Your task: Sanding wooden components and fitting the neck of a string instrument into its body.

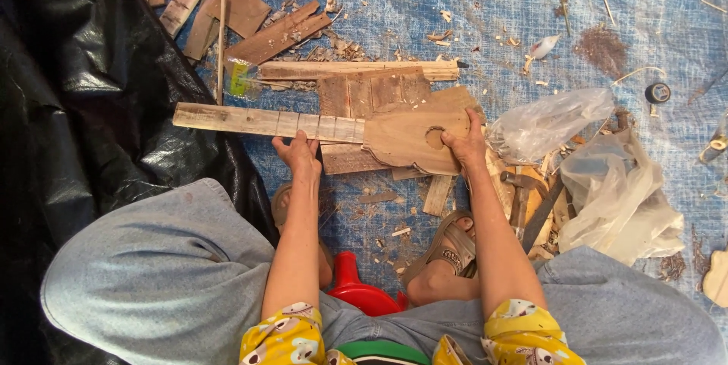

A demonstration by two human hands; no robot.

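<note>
The left hand (298,154) grips the lower edge of a long wooden strip (265,121), which joins a guitar-shaped wooden cutout (406,141) held flat over the blue tarp (516,16). The right hand (464,143) clasps the cutout's rounded body, thumb beside its round hole. Wood offcuts (273,35) lie beyond it, crumpled clear plastic bags (599,183) to the right, and a hammer (519,194) just beside the right forearm.

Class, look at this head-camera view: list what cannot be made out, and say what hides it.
- Left hand: fingertips hidden behind the wooden strip.
- Board beneath the guitar-shaped cutout: mostly covered by it.
- Hammer: partly behind the right forearm.
- Pale wooden piece: cut off by the right edge.
</note>
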